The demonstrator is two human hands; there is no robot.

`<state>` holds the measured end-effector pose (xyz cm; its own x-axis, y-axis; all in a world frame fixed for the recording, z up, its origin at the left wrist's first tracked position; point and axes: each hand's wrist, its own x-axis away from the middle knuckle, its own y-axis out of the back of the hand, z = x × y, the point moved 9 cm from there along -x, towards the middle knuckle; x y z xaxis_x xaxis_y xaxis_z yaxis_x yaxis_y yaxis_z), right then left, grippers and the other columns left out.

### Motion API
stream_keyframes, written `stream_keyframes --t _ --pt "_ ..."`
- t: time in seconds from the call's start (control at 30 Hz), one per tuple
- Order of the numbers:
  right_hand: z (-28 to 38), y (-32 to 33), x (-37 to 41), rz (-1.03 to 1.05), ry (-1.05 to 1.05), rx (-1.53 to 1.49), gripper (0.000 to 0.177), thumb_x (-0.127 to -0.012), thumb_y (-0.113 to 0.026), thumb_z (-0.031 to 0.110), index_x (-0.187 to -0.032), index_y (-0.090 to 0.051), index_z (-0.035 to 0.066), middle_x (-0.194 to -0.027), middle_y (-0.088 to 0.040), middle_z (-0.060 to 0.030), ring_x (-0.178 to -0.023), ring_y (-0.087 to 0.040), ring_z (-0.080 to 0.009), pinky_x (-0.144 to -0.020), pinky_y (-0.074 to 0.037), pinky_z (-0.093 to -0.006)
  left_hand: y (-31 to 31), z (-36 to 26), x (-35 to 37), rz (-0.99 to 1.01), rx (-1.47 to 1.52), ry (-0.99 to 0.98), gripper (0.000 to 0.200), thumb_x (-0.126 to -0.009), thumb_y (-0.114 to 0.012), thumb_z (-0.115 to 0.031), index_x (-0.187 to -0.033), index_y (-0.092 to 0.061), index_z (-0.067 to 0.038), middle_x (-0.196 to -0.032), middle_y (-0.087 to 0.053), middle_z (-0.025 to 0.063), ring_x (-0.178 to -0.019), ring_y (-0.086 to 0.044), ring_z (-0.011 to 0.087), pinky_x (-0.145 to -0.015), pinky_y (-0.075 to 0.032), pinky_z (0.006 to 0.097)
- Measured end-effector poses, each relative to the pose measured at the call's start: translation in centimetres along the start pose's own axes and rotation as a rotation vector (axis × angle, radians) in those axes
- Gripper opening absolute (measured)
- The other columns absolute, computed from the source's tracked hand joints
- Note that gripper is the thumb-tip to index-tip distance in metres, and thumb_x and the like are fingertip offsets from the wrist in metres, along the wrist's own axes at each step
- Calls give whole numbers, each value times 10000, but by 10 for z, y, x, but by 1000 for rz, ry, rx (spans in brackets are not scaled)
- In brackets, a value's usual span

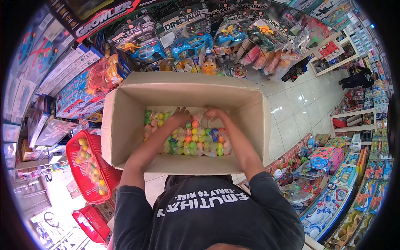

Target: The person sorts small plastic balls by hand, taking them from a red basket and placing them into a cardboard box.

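Both arms reach down into an open cardboard box [183, 167] in front of the body. Bags of small colorful balls [193, 139] cover much of its bottom. My left hand [180, 117] rests at the upper part of the bagged balls, its fingers bent; whether it grips a bag cannot be made out. Near the box's far wall, to the right, my right hand [213, 113] has its fingers bent above clear plastic at the edge of the bags. What lies under its fingertips is hard to see.
A red basket [109, 166] with bagged yellow and orange balls stands left of the box, a second red basket [91, 224] below it. Packaged toys [191, 41] hang beyond the box. Shelves of toys line the right. A person [357, 78] is at the far right.
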<state>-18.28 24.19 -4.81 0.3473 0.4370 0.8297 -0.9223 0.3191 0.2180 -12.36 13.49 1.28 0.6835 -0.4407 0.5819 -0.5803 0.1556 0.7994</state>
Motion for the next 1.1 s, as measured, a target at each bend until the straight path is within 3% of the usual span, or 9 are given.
stream_keyframes --t 0.1,0.17,0.3,0.37,0.4,0.57,0.77,0.93,1.1 --pt "8 21 21 -38 10 37 704 -776 -565 243 -1379 -211 156 -1076 -556 -109 -898 -566 -194 -716 -508 -329 9 9 9 85 153 58 628 -658 -708 -274 -1237 -478 -196 -1225 -472 107 -1173 -412 309 -962 -340 464" --pt "20 27 46 -19 16 211 689 -773 -588 276 -1363 -259 147 -1133 -541 -122 -969 -551 -207 -742 -500 -329 38 2 31 -48 162 8 537 -676 -681 -234 -1186 -518 -189 -1153 -517 109 -1088 -486 293 -903 -405 417" --pt "63 27 102 0 151 486 615 -797 -580 271 -1328 -326 93 -1173 -523 -148 -1052 -524 -218 -814 -469 -318 68 -13 85 -48 191 24 570 -697 -674 -257 -1220 -483 -139 -1162 -513 123 -1094 -480 302 -906 -398 408" --pt "92 25 123 -76 598 415 535 -831 -549 245 -1288 -369 32 -1164 -524 -167 -1046 -525 -217 -858 -440 -322 82 -19 115 -161 268 26 537 -723 -652 -224 -1215 -477 -97 -1165 -511 136 -1097 -474 313 -909 -391 416" --pt "98 17 140 -66 611 426 535 -831 -549 245 -1288 -369 32 -1164 -524 -167 -1046 -525 -217 -858 -440 -322 81 -21 131 -166 272 45 537 -723 -652 -224 -1215 -477 -97 -1165 -511 136 -1097 -474 313 -909 -391 416" --pt "131 -13 284 -119 861 88 398 -866 -515 175 -1217 -428 10 -1044 -561 -116 -934 -535 -168 -816 -440 -296 136 -75 244 -818 794 -29 396 -807 -588 -190 -1159 -501 -30 -1148 -512 153 -1042 -513 272 -888 -403 363" --pt "82 -65 352 95 767 -416 286 -870 -510 123 -1132 -476 15 -885 -553 -41 -825 -548 -99 -716 -446 -224 35 -141 290 -990 1770 -82 236 -848 -563 -130 -1044 -573 1 -1008 -583 55 -961 -542 148 -842 -420 287" --pt "53 -132 366 375 713 -249 249 -891 -488 152 -1098 -473 14 -853 -549 -34 -761 -547 -92 -688 -448 -225 -15 -182 271 -852 1756 154 229 -858 -559 -144 -1039 -582 -5 -978 -594 41 -918 -548 136 -821 -425 267" --pt "5 -209 305 595 643 -117 262 -902 -491 202 -1103 -491 35 -914 -566 -44 -847 -555 -100 -739 -464 -254 -145 -187 205 -732 1434 348 248 -844 -563 -178 -1042 -594 -32 -938 -627 83 -880 -584 163 -784 -452 279"
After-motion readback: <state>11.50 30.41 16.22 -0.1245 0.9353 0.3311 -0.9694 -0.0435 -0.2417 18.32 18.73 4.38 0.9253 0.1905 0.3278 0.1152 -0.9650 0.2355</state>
